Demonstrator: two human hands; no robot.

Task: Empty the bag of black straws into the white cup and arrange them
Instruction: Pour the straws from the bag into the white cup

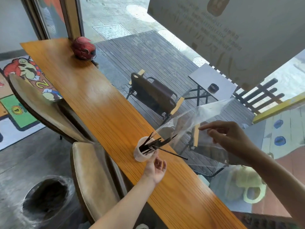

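A white cup point(140, 154) stands on the long wooden counter point(99, 103) with several black straws point(153, 143) sticking out of it at slants. One straw point(173, 153) juts out low to the right over the counter. My right hand point(231, 138) pinches the clear plastic bag point(198, 119) and holds it raised, its mouth tilted down toward the cup. My left hand point(157, 168) is just below and right of the cup, palm up, fingers curled loosely, holding nothing I can see.
A red round ornament point(83, 47) sits at the counter's far end. Two tan padded chairs point(92, 176) stand along the counter's left side. A window pane runs along the right edge, with an outdoor chair point(153, 93) and small table point(212, 80) beyond.
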